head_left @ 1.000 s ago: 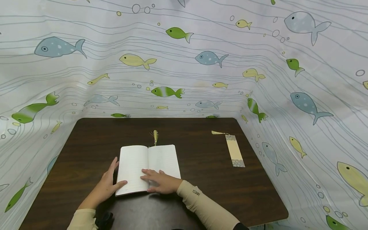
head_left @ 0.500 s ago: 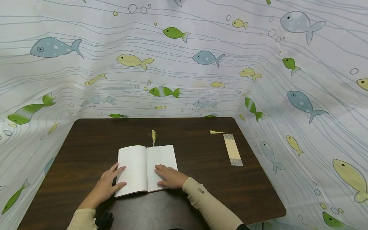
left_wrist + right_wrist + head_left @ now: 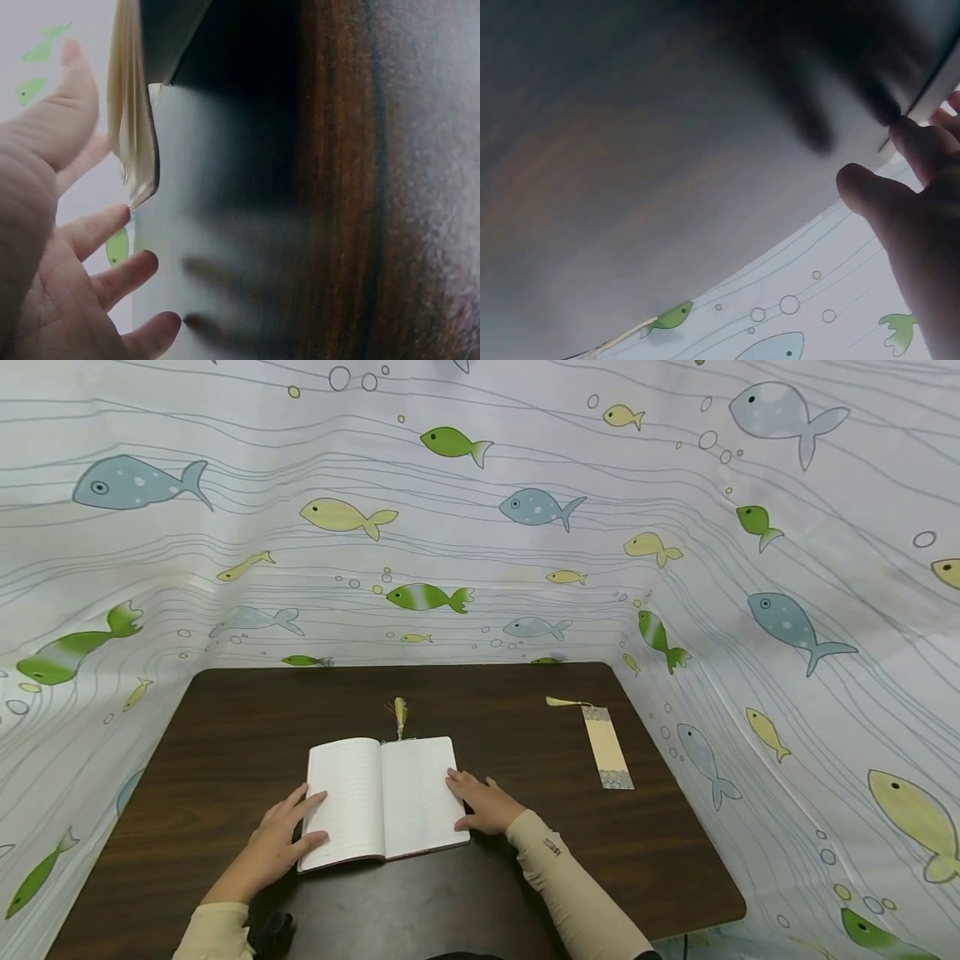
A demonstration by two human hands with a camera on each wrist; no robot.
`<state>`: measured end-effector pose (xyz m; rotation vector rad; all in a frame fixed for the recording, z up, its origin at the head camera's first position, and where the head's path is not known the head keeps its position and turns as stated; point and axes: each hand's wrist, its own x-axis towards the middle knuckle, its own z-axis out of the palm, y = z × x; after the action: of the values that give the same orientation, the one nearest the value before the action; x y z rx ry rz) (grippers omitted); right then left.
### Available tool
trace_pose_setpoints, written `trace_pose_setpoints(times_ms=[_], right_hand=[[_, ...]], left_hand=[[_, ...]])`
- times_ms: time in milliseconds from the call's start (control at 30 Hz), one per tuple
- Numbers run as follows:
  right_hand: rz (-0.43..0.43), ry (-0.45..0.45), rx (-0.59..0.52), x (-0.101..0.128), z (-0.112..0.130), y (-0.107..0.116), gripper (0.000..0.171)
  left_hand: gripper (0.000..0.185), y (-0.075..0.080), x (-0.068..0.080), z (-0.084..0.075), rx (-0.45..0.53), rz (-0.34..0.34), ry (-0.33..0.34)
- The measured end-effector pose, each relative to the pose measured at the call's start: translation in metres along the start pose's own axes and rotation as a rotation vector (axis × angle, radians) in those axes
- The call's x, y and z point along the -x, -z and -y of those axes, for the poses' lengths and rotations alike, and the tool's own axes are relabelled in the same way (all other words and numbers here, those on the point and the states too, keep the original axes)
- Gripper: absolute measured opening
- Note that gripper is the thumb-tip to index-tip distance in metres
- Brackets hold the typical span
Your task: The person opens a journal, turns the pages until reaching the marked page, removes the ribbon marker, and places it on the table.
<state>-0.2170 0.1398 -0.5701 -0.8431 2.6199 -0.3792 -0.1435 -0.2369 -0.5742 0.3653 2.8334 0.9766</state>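
From the head view I see a dark wooden tabletop (image 3: 225,752) hemmed in on three sides by a white curtain (image 3: 480,527) printed with blue, green and yellow fish. A loose bookmark (image 3: 606,747) with a pale tassel lies well apart to the right of the work, near the tabletop's right edge, and nothing stands between it and my right hand. An open notebook (image 3: 382,797) lies flat near the front middle of the tabletop, its lined pages blank so far as I can tell, with a yellow tassel (image 3: 400,717) sticking out past its top edge at the spine. There is a small mark on my right sleeve, too small to read. My left hand (image 3: 281,839) rests on the notebook's left edge, fingers straight and spread, thumb on the page. My right hand (image 3: 486,802) lies at the right edge, fingers relaxed and touching the page margin.
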Motion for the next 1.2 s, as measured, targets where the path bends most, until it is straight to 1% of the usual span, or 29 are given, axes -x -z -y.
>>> trace_pose_setpoints(times_ms=[133,267,433,600,767,900,967,1067,1200], right_hand=[[-0.003,0.011,0.001,-0.002,-0.006,-0.005,0.092],[-0.029,0.015,0.001,-0.004,-0.008,-0.008,0.095],[-0.055,0.007,0.017,-0.003,-0.005,-0.008,0.095],[-0.092,0.001,0.027,-0.002,0.0,-0.007,0.091],[-0.158,0.009,0.101,-0.003,0.004,-0.007,0.084],[-0.229,0.016,0.179,-0.006,0.006,-0.01,0.077],[-0.272,0.017,0.213,-0.008,0.008,-0.012,0.076],[-0.304,0.006,0.238,-0.011,0.01,-0.014,0.083],[-0.315,-0.014,0.212,-0.017,0.012,-0.016,0.1]], left_hand=[[0.081,0.001,-0.001,0.0,-0.004,0.018,0.016],[0.083,0.001,-0.002,0.0,-0.01,0.021,0.027],[0.085,0.001,-0.001,-0.001,-0.012,0.025,0.042],[0.085,0.001,-0.001,-0.002,-0.019,0.021,0.038],[0.085,0.0,-0.001,-0.001,-0.013,0.02,0.039],[0.086,-0.001,-0.002,0.001,-0.013,0.02,0.037],[0.086,-0.001,-0.002,0.001,-0.014,0.017,0.032],[0.085,-0.002,-0.001,0.001,-0.013,0.014,0.029],[0.085,-0.002,0.0,0.001,-0.012,0.016,0.03]])
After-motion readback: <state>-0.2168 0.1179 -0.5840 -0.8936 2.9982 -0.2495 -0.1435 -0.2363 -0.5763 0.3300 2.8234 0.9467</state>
